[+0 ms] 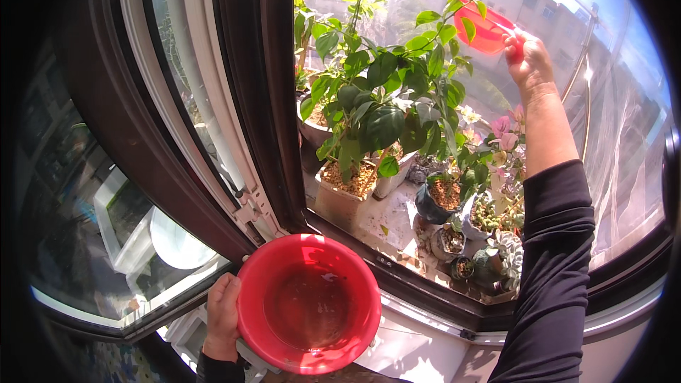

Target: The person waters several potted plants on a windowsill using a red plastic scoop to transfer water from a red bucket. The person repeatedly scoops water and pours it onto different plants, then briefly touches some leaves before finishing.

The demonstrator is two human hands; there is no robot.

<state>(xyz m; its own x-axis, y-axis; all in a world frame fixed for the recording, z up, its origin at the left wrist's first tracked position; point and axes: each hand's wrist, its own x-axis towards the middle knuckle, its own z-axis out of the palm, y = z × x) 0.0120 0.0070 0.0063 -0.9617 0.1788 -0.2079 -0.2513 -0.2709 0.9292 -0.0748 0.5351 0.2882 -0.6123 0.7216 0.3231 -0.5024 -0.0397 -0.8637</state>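
Observation:
My left hand (222, 314) grips the rim of a red plastic basin (255, 319) at its left side. A shallow layer of water lies in the bottom of the basin, just inside the window sill. Through the open window reaches my right arm. At its end my right hand (526, 58) holds a translucent red plastic scoop (481, 26) by its handle, raised beside the upper leaves of a tall green potted plant (383, 122). The scoop is tilted, and leaves partly cover it. Whether it contains water I cannot tell.
Below the arm stand a dark pot (433, 207), several small succulent pots (449, 242) and pink bougainvillea flowers (503, 133). A square planter (340, 197) filled with pebbles holds a plant stem. The opened window sash (175, 170) stands at left; clear plastic sheeting (628, 170) hangs at right.

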